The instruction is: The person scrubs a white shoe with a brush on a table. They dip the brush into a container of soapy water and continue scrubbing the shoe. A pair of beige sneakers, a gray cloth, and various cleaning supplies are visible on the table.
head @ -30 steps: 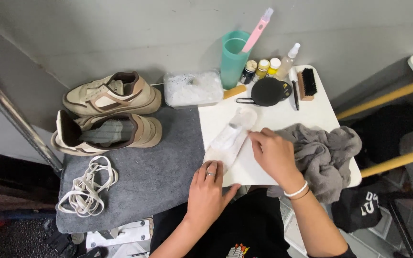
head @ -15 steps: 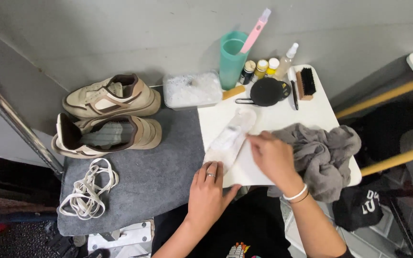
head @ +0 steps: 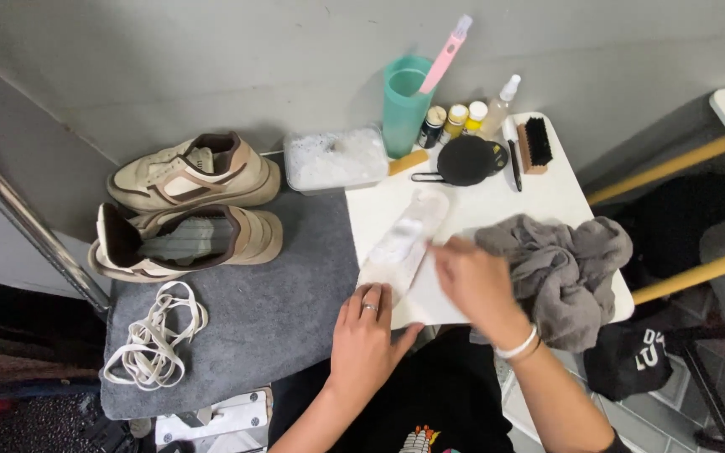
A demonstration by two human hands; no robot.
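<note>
From the head view, the left hand lies flat with fingers spread, pressing the near end of a white insole on the white table. The right hand touches the insole's side; whether it pinches is unclear. A grey cloth lies just right of it.

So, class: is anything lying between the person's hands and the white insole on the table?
Nothing visible. The left hand presses its fingertips on the near end of the white insole, and the right hand reaches it from the side. The grey cloth lies beyond the right hand.
</note>
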